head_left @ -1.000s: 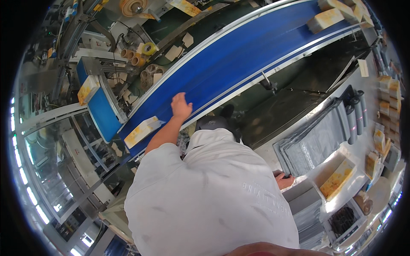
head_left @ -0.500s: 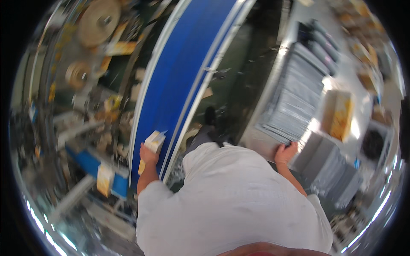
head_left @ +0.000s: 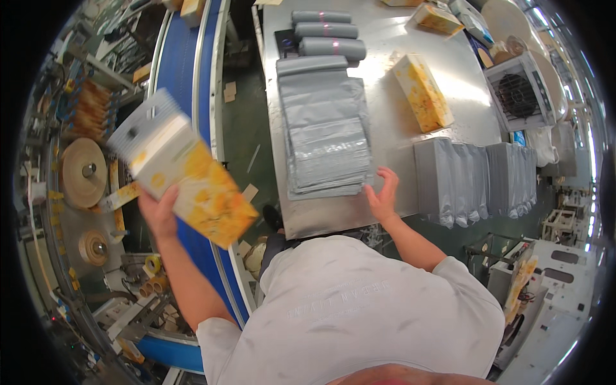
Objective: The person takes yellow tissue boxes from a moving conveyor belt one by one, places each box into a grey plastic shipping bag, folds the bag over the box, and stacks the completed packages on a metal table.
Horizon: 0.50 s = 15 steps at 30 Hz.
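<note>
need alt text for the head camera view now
A person's left hand holds a yellow-and-white package near a blue conveyor belt. The open right hand is beside a stack of grey bags on a metal table.

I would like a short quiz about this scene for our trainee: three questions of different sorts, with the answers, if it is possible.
1. What does the left hand hold? (a) a tape roll (b) a yellow-and-white pack (c) a grey bag
2. True or false: the right hand is open, near a stack of flat grey bags.
3. How many grey rolls with pink spots lie beyond that stack?

Key: 1. b; 2. true; 3. three.
</note>
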Motion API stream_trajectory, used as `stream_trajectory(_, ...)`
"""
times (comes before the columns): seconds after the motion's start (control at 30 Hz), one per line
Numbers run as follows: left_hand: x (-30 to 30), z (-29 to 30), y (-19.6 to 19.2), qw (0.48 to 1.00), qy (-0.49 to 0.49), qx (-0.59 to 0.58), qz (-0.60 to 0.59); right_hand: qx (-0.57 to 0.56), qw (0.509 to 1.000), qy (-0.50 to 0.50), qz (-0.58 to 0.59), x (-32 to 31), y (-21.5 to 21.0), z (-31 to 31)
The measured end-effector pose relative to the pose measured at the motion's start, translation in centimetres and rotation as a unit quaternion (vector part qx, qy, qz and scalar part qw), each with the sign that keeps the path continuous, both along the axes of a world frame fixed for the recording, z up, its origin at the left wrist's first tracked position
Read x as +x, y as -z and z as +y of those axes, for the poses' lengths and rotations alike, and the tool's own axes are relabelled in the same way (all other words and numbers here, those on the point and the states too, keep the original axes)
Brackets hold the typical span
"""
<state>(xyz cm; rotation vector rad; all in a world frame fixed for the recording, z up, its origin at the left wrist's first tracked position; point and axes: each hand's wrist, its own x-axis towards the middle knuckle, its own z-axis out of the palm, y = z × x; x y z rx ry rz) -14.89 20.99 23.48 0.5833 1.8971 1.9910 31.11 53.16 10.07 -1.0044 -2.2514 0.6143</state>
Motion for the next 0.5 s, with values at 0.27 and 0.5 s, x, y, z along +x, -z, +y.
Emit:
stream_trajectory(0.27, 21.3, 22.2, 15.8, 0.978, 0.089, -0.185, 0.027, -0.21, 0.965, -0.15, 0.041, -6.6, -2.7, 0.4)
stream_trajectory(0.5, 18.9, 27.9, 12.6, 0.984, 0.093, -0.051, -0.14, -0.121, 0.97, -0.21, -0.019, -6.0, 0.4, 8.6)
